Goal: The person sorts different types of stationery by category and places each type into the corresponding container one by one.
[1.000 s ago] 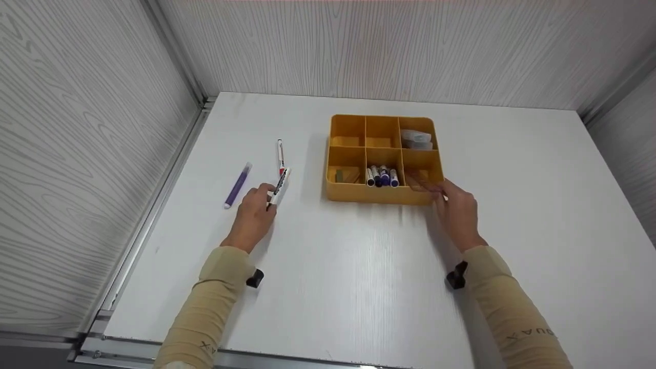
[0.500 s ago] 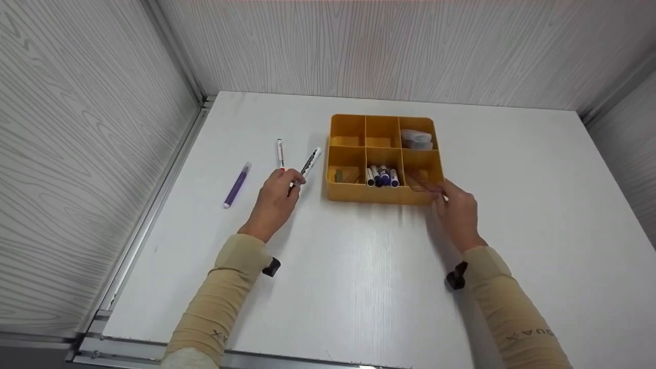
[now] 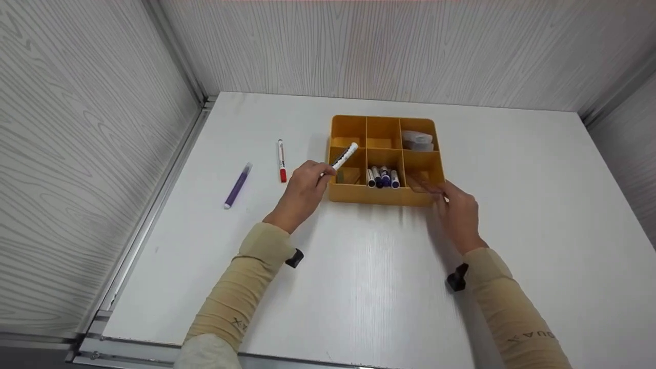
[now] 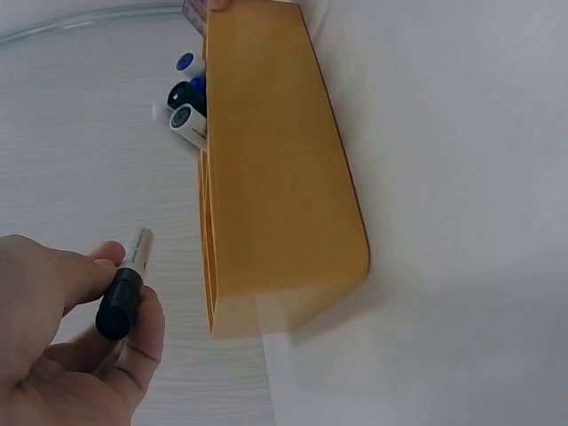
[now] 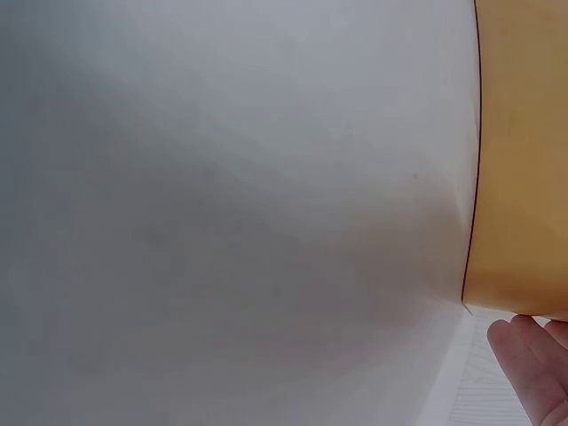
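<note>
My left hand [image 3: 307,187] pinches a white marker [image 3: 344,157] between thumb and fingers. Its black cap [image 4: 120,306] faces the left wrist camera, while the white end slants over the front left compartment of a yellow divided organizer box [image 3: 379,195]. At the box's front right corner, my right hand [image 3: 457,212] grips the wall, its fingertips [image 5: 524,333] against the side. A thin see-through reddish piece [image 3: 423,183] shows in the compartment beside that hand. Several markers [image 3: 382,177] stand leaning in the front middle compartment.
A white marker with a red cap [image 3: 282,161] and a purple pen [image 3: 238,185] lie on the white table [image 3: 353,287] left of the box. Clear plastic cases [image 3: 417,140] fill the back right compartment. Wood-grain panels [image 3: 379,51] enclose the table.
My left hand has carried the white marker rightward and away from me, from beside the red-capped marker to over the box's left side. The right hand stays at the box corner.
</note>
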Available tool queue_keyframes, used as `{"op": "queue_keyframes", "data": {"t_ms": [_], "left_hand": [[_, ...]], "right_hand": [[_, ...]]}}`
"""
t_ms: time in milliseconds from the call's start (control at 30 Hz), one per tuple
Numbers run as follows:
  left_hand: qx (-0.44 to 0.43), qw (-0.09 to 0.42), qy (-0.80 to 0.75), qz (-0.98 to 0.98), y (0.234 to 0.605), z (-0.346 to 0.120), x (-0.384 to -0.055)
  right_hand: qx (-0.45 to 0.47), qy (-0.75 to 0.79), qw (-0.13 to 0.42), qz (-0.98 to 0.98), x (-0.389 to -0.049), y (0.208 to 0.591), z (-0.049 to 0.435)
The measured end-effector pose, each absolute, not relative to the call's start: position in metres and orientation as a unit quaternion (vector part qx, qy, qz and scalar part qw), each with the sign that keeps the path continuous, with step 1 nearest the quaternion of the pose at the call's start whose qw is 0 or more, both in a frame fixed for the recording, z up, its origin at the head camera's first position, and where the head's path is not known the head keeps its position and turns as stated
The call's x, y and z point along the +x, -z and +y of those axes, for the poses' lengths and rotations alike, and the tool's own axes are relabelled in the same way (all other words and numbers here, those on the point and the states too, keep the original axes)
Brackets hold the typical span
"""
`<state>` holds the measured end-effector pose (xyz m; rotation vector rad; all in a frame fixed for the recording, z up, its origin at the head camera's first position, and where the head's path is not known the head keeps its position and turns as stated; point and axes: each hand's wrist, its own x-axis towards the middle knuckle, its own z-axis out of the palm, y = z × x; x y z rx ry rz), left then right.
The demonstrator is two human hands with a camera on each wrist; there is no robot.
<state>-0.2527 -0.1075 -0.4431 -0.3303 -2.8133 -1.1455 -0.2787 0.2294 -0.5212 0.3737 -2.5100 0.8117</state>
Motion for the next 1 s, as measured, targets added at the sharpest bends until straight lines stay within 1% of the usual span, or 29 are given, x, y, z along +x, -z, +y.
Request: {"op": "queue_keyframes", "data": {"t_ms": [267,433,567,667,867,1000], "left_hand": [[-0.154,0.038,0.374,-0.914,0.435,-0.083,-0.261],[-0.169,0.006,0.391,-0.905,0.434,-0.072,-0.264],[-0.178,-0.009,0.389,-0.904,0.435,-0.064,-0.266],[-0.172,-0.029,0.377,-0.910,0.434,-0.057,-0.268],[-0.159,-0.087,0.345,-0.921,0.433,-0.047,-0.271],[-0.162,-0.104,0.322,-0.927,0.432,-0.043,-0.274]], "right_hand": [[0.128,-0.305,0.230,-0.915,-0.278,0.521,0.229],[0.131,-0.309,0.232,-0.913,-0.278,0.521,0.227],[0.134,-0.314,0.233,-0.911,-0.279,0.522,0.227],[0.135,-0.318,0.233,-0.909,-0.279,0.521,0.228],[0.136,-0.301,0.245,-0.911,-0.279,0.522,0.230],[0.139,-0.298,0.251,-0.911,-0.279,0.522,0.231]]}}
